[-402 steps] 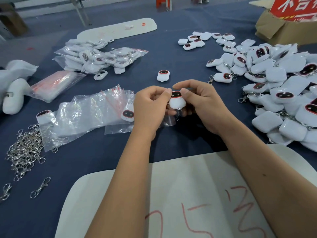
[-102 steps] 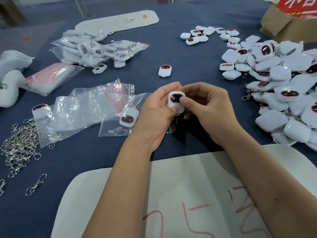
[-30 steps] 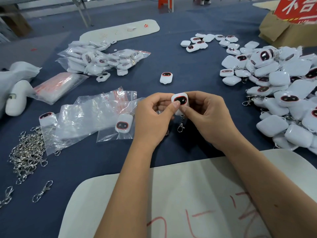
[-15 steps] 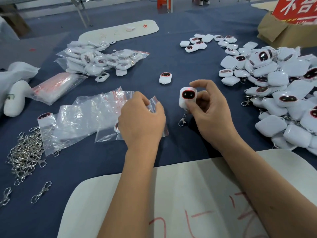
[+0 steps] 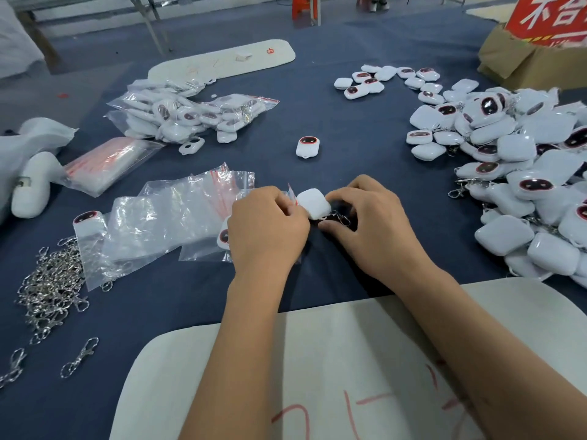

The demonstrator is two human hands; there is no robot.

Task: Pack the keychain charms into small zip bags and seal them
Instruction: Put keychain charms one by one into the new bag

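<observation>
A white board [image 5: 317, 360] with red marks lies nearest on the blue desk [image 5: 349, 154]. Beyond it, the left hand [image 5: 266, 230] pinches the mouth of a clear zip bag [image 5: 290, 193], and the right hand [image 5: 371, 223] pinches a white charm [image 5: 313, 203] at that opening. Metal clasps [image 5: 50, 287] lie near left, loose bags [image 5: 165, 217] left, a charm heap [image 5: 524, 173] right, filled bags [image 5: 187, 115] far left.

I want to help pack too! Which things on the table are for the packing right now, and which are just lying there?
For the job:
charm held between left hand and right hand
zip bags
loose charm pile

Just lying about:
metal clasps
cardboard box
white board with red marks
packed bags, already done
</observation>
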